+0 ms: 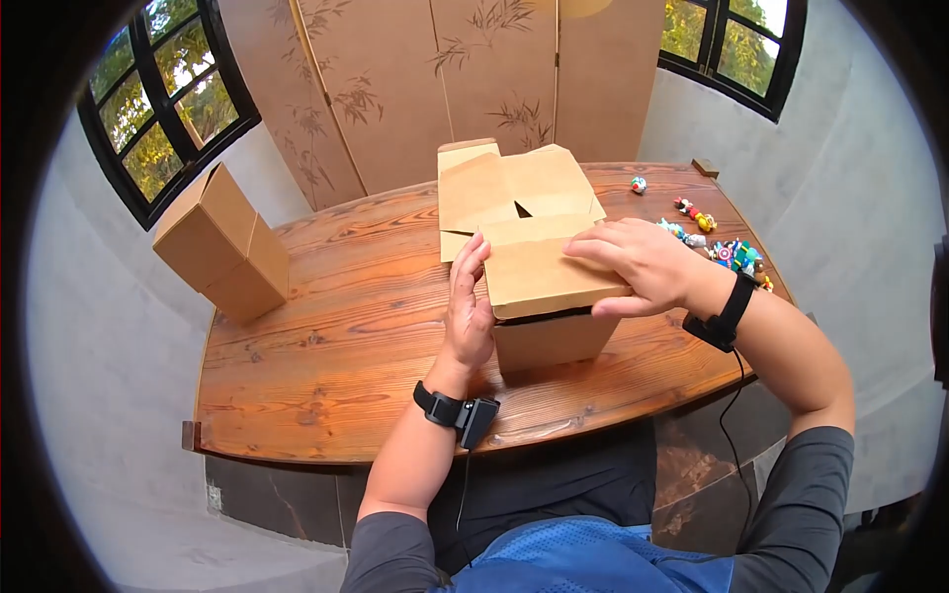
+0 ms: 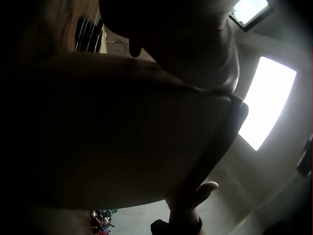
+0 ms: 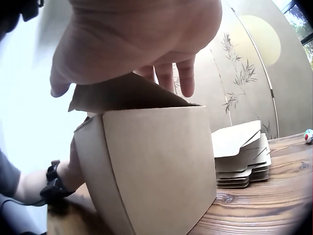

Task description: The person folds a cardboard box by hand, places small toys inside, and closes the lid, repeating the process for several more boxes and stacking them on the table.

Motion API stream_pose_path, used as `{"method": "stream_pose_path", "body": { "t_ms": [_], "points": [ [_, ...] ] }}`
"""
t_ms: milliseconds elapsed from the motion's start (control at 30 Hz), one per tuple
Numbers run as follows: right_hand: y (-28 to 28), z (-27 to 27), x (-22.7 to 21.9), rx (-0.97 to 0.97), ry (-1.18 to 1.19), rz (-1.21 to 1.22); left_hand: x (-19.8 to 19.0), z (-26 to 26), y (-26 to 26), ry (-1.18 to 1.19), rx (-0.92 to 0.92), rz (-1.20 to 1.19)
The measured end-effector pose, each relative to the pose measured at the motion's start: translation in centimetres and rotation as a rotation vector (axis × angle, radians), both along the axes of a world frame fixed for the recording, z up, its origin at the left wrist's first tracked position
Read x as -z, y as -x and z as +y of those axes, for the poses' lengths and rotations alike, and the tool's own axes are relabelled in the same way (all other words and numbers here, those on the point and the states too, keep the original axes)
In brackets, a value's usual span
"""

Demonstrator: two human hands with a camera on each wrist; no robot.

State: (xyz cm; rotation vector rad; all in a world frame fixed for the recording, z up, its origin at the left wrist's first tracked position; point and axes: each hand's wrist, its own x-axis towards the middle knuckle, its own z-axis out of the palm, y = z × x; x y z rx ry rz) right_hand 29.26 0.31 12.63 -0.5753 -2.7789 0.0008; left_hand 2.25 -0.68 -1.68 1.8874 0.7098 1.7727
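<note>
A cardboard box (image 1: pixel 554 341) stands near the table's front edge, its lid flap (image 1: pixel 549 272) tilted partly down with a dark gap under its front edge. My left hand (image 1: pixel 470 311) lies upright along the box's left side, fingers extended. Across the top right of the flap rests my right hand (image 1: pixel 647 262), fingers spread and the thumb at the flap's front edge. In the right wrist view the right hand (image 3: pixel 142 39) is above the raised flap (image 3: pixel 127 93) of the box (image 3: pixel 161 166). The left wrist view is mostly dark, with the box (image 2: pixel 122 147) filling it.
Flattened cardboard sheets (image 1: pixel 470 193) lie stacked behind the box; their layers (image 3: pixel 244 164) show in the right wrist view. A closed box (image 1: pixel 222 242) stands at the table's left end. Several small colourful toys (image 1: pixel 736 255) lie at the right on the wooden table (image 1: pixel 326 346).
</note>
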Motion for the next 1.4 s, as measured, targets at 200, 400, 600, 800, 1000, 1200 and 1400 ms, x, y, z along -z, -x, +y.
{"method": "stream_pose_path", "body": {
  "t_ms": [200,400,600,800,1000,1200,1400],
  "points": [
    [0.1,-0.9,0.1,0.070,0.021,-0.067,-0.2,0.0,0.1,-0.133,-0.019,0.064],
    [0.5,-1.0,-0.5,0.106,0.073,-0.137,-1.2,-1.2,-0.3,-0.178,-0.124,0.131],
    [0.7,-0.8,-0.7,0.150,0.114,-0.235,-1.6,-1.7,-0.2,-0.164,-0.124,0.159],
    [2.4,-2.2,1.4,0.171,-0.105,-0.197,-1.7,-1.6,0.0,-0.161,-0.109,0.186],
    [3.1,-2.5,3.8,0.184,-0.137,-0.143,-1.6,-1.5,0.3,-0.164,-0.117,0.186],
    [3.3,-2.9,3.7,0.215,-0.136,-0.114,-1.6,-1.6,0.1,-0.144,-0.140,0.180],
    [3.4,-2.9,3.9,0.212,-0.164,-0.099,-1.9,-1.7,0.2,-0.120,-0.123,0.159]
  ]
}}
